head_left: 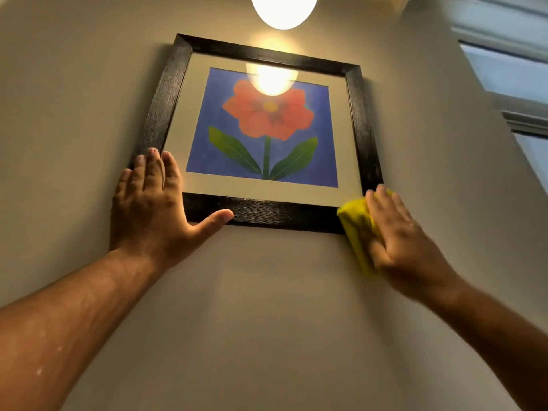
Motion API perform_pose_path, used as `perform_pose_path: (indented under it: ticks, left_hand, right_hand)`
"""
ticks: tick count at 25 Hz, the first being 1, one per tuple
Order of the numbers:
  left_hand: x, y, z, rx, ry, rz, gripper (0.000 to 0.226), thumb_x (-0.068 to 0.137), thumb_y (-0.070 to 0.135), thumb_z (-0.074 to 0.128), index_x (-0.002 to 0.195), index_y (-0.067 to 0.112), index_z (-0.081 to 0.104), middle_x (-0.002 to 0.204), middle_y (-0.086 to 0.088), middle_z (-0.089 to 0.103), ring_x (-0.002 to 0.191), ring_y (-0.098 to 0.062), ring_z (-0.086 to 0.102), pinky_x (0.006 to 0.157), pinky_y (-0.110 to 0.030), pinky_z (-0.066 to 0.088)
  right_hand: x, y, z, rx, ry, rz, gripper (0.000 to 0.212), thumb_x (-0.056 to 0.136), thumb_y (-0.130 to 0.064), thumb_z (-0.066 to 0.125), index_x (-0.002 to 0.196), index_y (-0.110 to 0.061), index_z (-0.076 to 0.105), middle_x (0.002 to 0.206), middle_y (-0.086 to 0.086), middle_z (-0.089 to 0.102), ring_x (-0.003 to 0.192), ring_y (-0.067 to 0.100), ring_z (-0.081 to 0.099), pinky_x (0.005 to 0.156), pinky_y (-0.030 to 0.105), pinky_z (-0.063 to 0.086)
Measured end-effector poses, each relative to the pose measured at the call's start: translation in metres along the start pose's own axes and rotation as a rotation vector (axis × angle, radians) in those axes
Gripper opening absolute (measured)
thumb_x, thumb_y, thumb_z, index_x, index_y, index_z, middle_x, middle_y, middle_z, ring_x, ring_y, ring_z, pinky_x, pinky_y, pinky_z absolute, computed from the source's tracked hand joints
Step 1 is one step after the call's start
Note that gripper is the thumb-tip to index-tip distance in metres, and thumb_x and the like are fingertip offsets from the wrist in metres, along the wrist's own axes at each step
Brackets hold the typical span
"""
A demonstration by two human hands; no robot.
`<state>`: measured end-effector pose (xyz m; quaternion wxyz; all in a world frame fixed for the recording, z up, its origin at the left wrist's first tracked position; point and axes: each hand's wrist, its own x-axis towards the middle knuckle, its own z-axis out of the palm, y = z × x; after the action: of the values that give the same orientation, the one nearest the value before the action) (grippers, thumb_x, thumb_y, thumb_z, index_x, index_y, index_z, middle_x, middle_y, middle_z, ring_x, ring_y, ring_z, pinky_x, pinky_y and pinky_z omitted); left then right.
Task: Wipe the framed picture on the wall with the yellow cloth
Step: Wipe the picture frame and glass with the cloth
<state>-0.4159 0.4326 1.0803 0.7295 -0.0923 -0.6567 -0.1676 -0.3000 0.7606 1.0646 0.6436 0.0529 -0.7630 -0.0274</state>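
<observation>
A framed picture (267, 126) hangs on the beige wall above me: a black frame, a cream mat and a red flower on blue. My left hand (154, 203) lies flat over the frame's lower left corner, fingers spread, thumb along the bottom rail. My right hand (397, 238) presses a folded yellow cloth (355, 223) against the frame's lower right corner; the hand hides most of the cloth.
A lit globe lamp (283, 8) hangs above the frame and glares in the glass. A window (516, 78) with white trim runs along the right. Bare wall (267, 307) lies below the frame.
</observation>
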Motion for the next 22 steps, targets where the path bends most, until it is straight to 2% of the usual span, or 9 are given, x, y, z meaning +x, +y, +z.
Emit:
perform_pose_path:
  ticks: [2,5,7,9,12,14,16,20,22]
  left_hand:
    - [0.0,0.001,0.001,0.007,0.017,0.002,0.13,0.063,0.096,0.018,0.152,0.002,0.014,0.159,-0.027,0.018,0.148,-0.04,0.018,0.121,-0.051,0.016]
    - [0.001,0.001,0.002,-0.002,0.026,0.006,0.129,0.064,0.097,0.018,0.152,0.002,0.015,0.159,-0.027,0.019,0.147,-0.04,0.019,0.121,-0.051,0.017]
    - [0.001,-0.001,0.002,0.0,0.03,0.006,0.129,0.063,0.097,0.017,0.152,0.003,0.015,0.159,-0.026,0.019,0.147,-0.04,0.02,0.121,-0.051,0.018]
    - [0.0,-0.001,0.002,-0.001,0.033,0.0,0.129,0.063,0.097,0.017,0.152,0.003,0.016,0.159,-0.025,0.02,0.148,-0.039,0.02,0.121,-0.051,0.018]
    - [0.0,-0.002,0.001,-0.013,0.036,-0.003,0.129,0.064,0.097,0.017,0.151,0.002,0.018,0.159,-0.025,0.02,0.148,-0.039,0.02,0.121,-0.05,0.017]
    - [0.0,-0.001,0.002,-0.011,0.035,0.006,0.128,0.064,0.096,0.017,0.151,0.002,0.019,0.159,-0.026,0.021,0.147,-0.039,0.021,0.121,-0.05,0.017]
    - [0.0,0.0,0.002,-0.002,0.038,0.011,0.128,0.065,0.096,0.017,0.151,0.001,0.019,0.158,-0.027,0.021,0.147,-0.04,0.021,0.12,-0.051,0.017]
    - [-0.001,0.0,0.002,-0.006,0.038,0.006,0.127,0.065,0.095,0.018,0.151,0.001,0.02,0.158,-0.027,0.021,0.147,-0.04,0.021,0.12,-0.051,0.018]
    - [-0.001,0.0,0.002,-0.002,0.035,0.007,0.127,0.066,0.095,0.019,0.15,0.001,0.02,0.158,-0.026,0.021,0.147,-0.039,0.021,0.12,-0.051,0.018]
  right_hand:
    - [0.009,0.009,-0.001,-0.007,0.022,-0.016,0.073,0.081,-0.033,0.035,0.15,-0.028,0.012,0.16,-0.006,0.003,0.148,0.017,0.0,0.114,0.029,0.005]
    - [0.115,0.006,-0.023,-0.024,0.004,0.058,0.061,0.095,-0.027,0.039,0.15,-0.017,0.014,0.162,0.01,0.006,0.149,0.031,0.004,0.12,0.037,0.006]
    - [0.182,0.0,-0.045,-0.006,-0.027,0.129,0.062,0.096,-0.026,0.038,0.15,-0.013,0.012,0.162,0.014,0.005,0.148,0.034,0.006,0.12,0.04,0.009]
    - [0.202,-0.004,-0.055,-0.003,-0.036,0.148,0.062,0.096,-0.024,0.039,0.15,-0.011,0.012,0.161,0.015,0.006,0.148,0.033,0.011,0.12,0.039,0.013]
    - [0.117,0.012,-0.042,0.022,-0.019,0.02,0.064,0.092,-0.017,0.045,0.15,-0.014,0.017,0.161,0.011,0.011,0.148,0.027,0.014,0.12,0.033,0.013]
    - [0.029,0.015,-0.026,0.024,-0.082,-0.051,0.072,0.082,-0.02,0.045,0.149,-0.023,0.019,0.161,-0.001,0.012,0.148,0.017,0.012,0.117,0.026,0.012]
    - [-0.005,0.022,-0.022,0.022,-0.153,-0.107,0.08,0.073,-0.022,0.04,0.149,-0.03,0.015,0.158,-0.012,0.005,0.147,0.011,0.006,0.115,0.023,0.009]
    - [0.113,0.013,-0.044,-0.046,-0.09,0.001,0.063,0.093,-0.011,0.037,0.151,-0.018,0.012,0.162,0.007,0.003,0.149,0.028,0.007,0.119,0.033,0.01]
    - [0.182,0.014,-0.059,-0.035,-0.078,0.104,0.061,0.096,-0.014,0.04,0.15,-0.013,0.013,0.16,0.016,0.015,0.146,0.035,0.019,0.118,0.039,0.018]
